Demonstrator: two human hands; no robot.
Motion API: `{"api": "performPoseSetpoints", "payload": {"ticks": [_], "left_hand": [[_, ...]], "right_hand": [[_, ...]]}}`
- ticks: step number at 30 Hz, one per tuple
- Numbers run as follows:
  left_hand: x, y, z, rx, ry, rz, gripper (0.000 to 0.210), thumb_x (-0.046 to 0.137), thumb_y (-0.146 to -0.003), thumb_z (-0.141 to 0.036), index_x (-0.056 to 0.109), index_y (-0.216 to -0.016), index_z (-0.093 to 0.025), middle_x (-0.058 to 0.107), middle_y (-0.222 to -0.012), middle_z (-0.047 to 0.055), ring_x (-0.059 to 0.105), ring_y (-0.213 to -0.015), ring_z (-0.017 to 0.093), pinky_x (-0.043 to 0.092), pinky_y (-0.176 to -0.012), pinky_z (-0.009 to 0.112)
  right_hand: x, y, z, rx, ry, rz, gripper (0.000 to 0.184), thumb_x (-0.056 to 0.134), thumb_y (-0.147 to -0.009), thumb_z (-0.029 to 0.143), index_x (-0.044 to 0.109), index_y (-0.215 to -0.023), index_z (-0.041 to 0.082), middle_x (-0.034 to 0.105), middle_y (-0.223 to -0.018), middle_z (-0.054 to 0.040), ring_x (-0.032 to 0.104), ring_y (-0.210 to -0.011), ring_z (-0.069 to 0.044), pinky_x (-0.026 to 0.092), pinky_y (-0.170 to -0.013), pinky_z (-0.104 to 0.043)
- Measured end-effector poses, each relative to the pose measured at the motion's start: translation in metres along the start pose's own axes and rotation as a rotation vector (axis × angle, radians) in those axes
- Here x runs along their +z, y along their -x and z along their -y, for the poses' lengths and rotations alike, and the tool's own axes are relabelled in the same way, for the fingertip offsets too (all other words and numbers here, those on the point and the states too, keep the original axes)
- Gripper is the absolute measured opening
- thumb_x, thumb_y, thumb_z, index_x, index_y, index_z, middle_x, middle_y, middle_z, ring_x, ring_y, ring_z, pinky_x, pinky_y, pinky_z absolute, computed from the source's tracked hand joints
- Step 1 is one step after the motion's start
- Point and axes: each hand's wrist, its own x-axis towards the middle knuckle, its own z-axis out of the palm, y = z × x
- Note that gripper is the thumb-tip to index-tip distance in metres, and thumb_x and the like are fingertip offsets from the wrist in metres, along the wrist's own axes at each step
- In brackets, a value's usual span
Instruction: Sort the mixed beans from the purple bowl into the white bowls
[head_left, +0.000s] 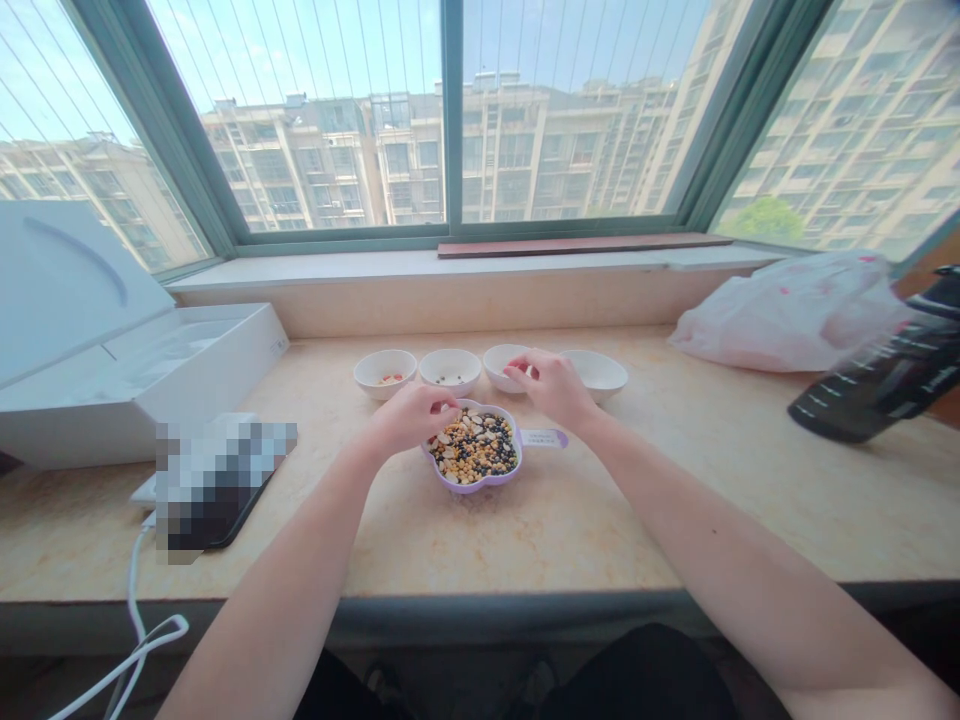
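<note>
**Left hand (416, 412) at the purple dish (480, 487); right hand (551, 385) over the third bowl (496, 368)**

Through the head view I see the left hand with fingers curled inward at the dish's upper-left edge, and the right with thumb and fingers bent close together; I cannot tell whether either has hold of anything. Mixed beans and seeds (480, 448) fill the dish, which rests on the table (637, 530) in front of four white bowls in a row. The first bowl (385, 372) contains reddish and pale pieces; the second bowl (450, 370), a few small dark ones.
</note>
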Motion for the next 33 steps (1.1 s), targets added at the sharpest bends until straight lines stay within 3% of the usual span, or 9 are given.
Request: {"api": "performPoseSetpoints", "payload": {"ticks": [6, 17, 21, 27, 33], "left_hand": [[0.001, 0.001, -0.001, -0.047, -0.024, 0.085, 0.025, 0.057, -0.087, -0.032, 0.076, -0.086, -0.017, 0.063, -0.063, 0.002, 0.053, -0.055, 0.013, 0.034, -0.052, 0.025], [-0.008, 0.004, -0.006, -0.083, -0.062, 0.251, 0.025, 0.058, -0.085, -0.031, 0.078, -0.091, -0.018, 0.073, -0.077, 0.004, 0.06, -0.063, 0.014, 0.038, -0.054, 0.025], [-0.01, 0.005, -0.005, -0.053, -0.125, 0.26, 0.023, 0.055, -0.079, -0.021, 0.077, -0.081, -0.017, 0.072, -0.074, 0.004, 0.06, -0.063, 0.014, 0.038, -0.056, 0.025], [-0.011, 0.008, -0.005, -0.01, -0.125, 0.207, 0.017, 0.059, -0.071, -0.018, 0.076, -0.07, -0.02, 0.071, -0.072, 0.004, 0.058, -0.062, 0.016, 0.037, -0.056, 0.027], [-0.01, 0.01, -0.006, 0.043, -0.072, 0.184, 0.012, 0.061, -0.063, -0.014, 0.064, -0.054, -0.021, 0.058, -0.055, 0.0, 0.048, -0.052, 0.013, 0.029, -0.052, 0.027]], "right_hand": [[0.004, -0.006, -0.024, 0.073, 0.155, 0.007, 0.017, 0.06, -0.092, 0.022, 0.075, -0.087, 0.017, 0.076, -0.096, -0.0096, 0.067, -0.087, -0.023, 0.047, -0.081, -0.034], [0.008, -0.004, -0.024, 0.083, 0.225, 0.086, 0.026, 0.051, -0.098, 0.022, 0.076, -0.102, 0.016, 0.074, -0.115, -0.0114, 0.066, -0.104, -0.024, 0.046, -0.092, -0.034], [0.007, -0.004, -0.023, 0.081, 0.224, 0.08, 0.028, 0.05, -0.099, 0.022, 0.076, -0.107, 0.015, 0.073, -0.115, -0.0119, 0.066, -0.105, -0.024, 0.046, -0.093, -0.034], [0.006, -0.001, -0.015, 0.05, 0.169, 0.064, 0.02, 0.057, -0.093, 0.019, 0.076, -0.099, 0.017, 0.074, -0.107, -0.0097, 0.068, -0.095, -0.023, 0.048, -0.086, -0.034], [0.008, 0.004, 0.004, 0.017, 0.09, 0.099, 0.017, 0.061, -0.092, 0.024, 0.076, -0.094, 0.018, 0.074, -0.101, -0.009, 0.067, -0.088, -0.022, 0.048, -0.082, -0.034]]}}
